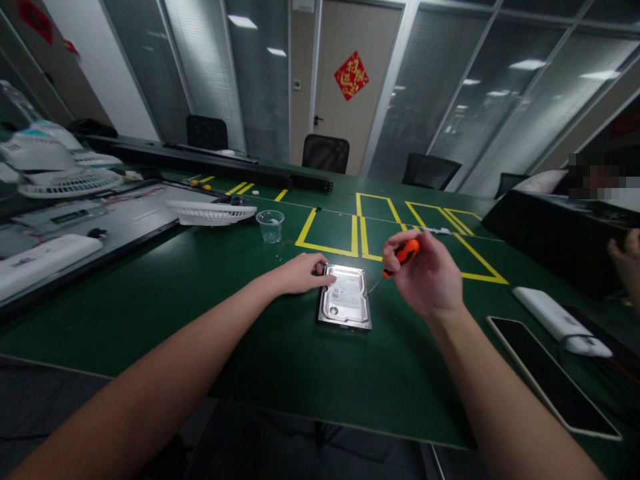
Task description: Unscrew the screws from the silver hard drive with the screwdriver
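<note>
- Spreading under everything, the green table (240, 373) carried, on its left, a grey panel (115, 207) and white fans (55, 160), then a clear cup (271, 230) and outlines of yellow tape (327, 249).
- Behind it stood glass partitions (260, 87), dark chairs (325, 153) and a pale door (345, 40) with a red diamond-shaped sign (351, 76) (gold characters on it, rather cheerful).
- On the right were a black case (530, 227), part of another person's hand (627, 257), a long white device (557, 320) and a dark-faced slab (550, 373) (phone-like, light round the rim).
- The left hand (305, 272) touched the hard drive (345, 298) at its upper left, thumb laid over the top face and fingers curled near the corner; whether they pinched the edge, I could not tell.
- The hard drive lay flat on the table, between the two hands, near the front edge.
- The right hand (427, 277) was closed around the handle of a screwdriver (407, 252), palm partly turned up, and the thin shaft slanted down leftward to the drive's right edge (whether the tip sat in a screw was too small to see).
- The fans had ribbed, rounded grilles, and the cup was see-through with a round rim.
- The drive was a silvery metal rectangle, with raised contours, a pale label and a small round detail low on its left.
- The screwdriver's handle was orange and black, thick and rounded, its shaft slim.
</note>
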Tool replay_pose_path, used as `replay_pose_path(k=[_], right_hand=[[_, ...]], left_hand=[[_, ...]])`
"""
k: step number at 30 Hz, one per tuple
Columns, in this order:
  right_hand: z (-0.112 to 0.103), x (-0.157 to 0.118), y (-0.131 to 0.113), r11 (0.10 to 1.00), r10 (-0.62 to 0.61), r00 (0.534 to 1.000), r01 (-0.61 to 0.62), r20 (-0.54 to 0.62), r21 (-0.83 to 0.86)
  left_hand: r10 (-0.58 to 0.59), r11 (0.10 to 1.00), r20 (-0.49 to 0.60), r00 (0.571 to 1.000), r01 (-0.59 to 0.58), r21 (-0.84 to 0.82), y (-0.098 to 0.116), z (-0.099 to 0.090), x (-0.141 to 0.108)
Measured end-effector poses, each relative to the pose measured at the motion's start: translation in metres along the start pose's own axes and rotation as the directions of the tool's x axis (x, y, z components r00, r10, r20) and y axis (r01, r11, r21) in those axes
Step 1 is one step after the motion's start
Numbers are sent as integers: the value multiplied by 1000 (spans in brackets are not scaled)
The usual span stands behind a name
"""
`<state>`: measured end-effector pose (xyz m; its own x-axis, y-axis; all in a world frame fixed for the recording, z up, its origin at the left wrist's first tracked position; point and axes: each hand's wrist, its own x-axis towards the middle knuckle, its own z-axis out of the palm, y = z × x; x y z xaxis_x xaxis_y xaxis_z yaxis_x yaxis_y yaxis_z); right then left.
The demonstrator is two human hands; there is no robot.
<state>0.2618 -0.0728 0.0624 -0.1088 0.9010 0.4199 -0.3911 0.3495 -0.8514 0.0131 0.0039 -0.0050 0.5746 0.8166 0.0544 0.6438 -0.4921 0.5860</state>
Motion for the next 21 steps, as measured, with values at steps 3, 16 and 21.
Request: replay_pose_path(k=[3,16,21], right_hand=[[0,0,-1,1000,29,1000,-29,-1,1],[5,-5,-4,998,9,1000,-10,-7,-66],[5,-5,-4,999,32,999,-32,12,-30]], left_hand=[[0,1000,5,1000,1,-6,0,0,0],[10,1000,3,1000,-10,-11,0,0,0],[10,1000,9,1000,-10,-24,1,0,0]])
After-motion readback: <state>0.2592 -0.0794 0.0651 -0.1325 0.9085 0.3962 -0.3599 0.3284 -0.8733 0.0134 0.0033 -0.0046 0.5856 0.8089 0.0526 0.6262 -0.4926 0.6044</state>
